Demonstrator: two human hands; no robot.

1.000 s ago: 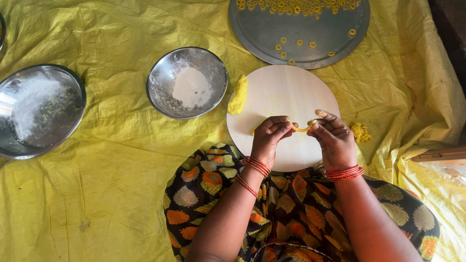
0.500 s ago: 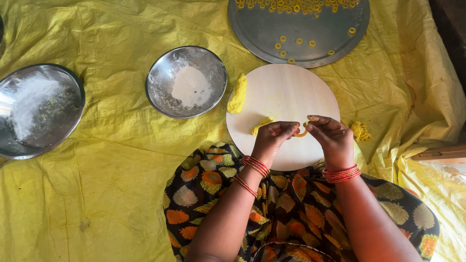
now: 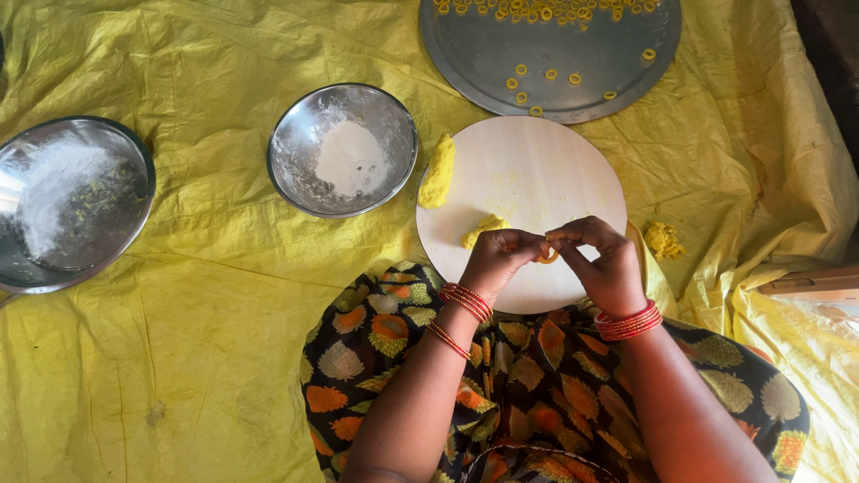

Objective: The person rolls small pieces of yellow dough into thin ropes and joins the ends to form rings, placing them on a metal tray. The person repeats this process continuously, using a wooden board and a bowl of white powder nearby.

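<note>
Head view: flour in steel bowl (image 3: 343,152), dough rings on tray (image 3: 573,63).

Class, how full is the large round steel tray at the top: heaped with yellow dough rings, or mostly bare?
Mostly bare. The large round steel tray shows grey metal, with small yellow dough rings clustered along its far edge and a few scattered singly.

One head-worn view looks steeply down from above the lap; it sits close over the round board (image 3: 522,192); the yellow sheet (image 3: 206,358) fills the frame.
</note>
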